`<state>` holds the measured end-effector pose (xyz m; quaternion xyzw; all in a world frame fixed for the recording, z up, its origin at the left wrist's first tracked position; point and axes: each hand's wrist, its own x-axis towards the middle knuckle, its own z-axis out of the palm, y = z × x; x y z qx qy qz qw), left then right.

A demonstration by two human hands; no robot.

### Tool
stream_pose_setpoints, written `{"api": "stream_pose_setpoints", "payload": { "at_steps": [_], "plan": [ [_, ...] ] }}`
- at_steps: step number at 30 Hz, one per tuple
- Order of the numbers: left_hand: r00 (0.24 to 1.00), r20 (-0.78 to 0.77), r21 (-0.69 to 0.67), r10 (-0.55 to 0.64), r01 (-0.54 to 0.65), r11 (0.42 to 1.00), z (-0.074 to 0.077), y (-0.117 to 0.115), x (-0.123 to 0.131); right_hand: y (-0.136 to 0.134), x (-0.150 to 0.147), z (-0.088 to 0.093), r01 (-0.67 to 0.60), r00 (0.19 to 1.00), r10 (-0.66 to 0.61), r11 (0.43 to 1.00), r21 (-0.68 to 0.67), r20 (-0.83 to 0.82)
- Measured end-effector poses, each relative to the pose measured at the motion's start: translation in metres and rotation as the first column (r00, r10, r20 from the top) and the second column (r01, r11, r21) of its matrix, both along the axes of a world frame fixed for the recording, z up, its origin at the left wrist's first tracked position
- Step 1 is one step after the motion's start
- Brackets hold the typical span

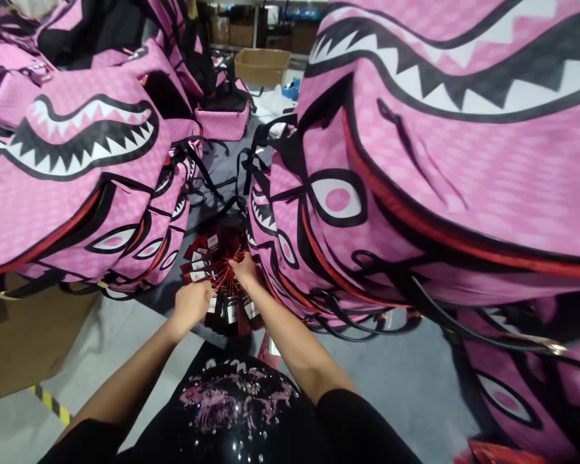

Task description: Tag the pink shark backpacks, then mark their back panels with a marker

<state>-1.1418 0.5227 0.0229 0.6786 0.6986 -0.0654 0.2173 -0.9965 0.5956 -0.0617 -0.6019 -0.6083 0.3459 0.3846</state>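
A fan of dark red and black hang tags [231, 314] with white labels lies on the grey table before me, their red strings [226, 272] gathered at the middle. My right hand [244, 270] is closed in a pinch on the strings. My left hand [193, 304] is curled at the lower left of the bundle, its fingers closed; what they hold, if anything, is too small to make out. Tall stacks of pink backpacks flank the tags: one stack [111, 129] to the left, another [338, 154] close to my right forearm.
Black straps [239, 180] trail over the table between the stacks. An open cardboard box [261, 66] stands at the back. At lower left are a brown cardboard piece [38, 341] and yellow-black floor tape [51, 404]. Another backpack [507, 399] lies at lower right.
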Motion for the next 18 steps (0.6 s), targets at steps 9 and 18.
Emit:
{"api": "stream_pose_setpoints", "payload": {
  "at_steps": [9, 18],
  "plan": [
    [0.809, 0.483, 0.435, -0.334, 0.11, 0.894, 0.029, 0.001, 0.058, -0.134, 0.124, 0.097, 0.234, 0.859, -0.381, 0.887, 0.399, 0.342],
    [0.857, 0.277, 0.575, -0.435, 0.215, 0.79, 0.027, 0.006, 0.087, -0.141, 0.134, 0.11, 0.298, 0.911, -0.348, 0.927, 0.229, 0.222]
  ]
}}
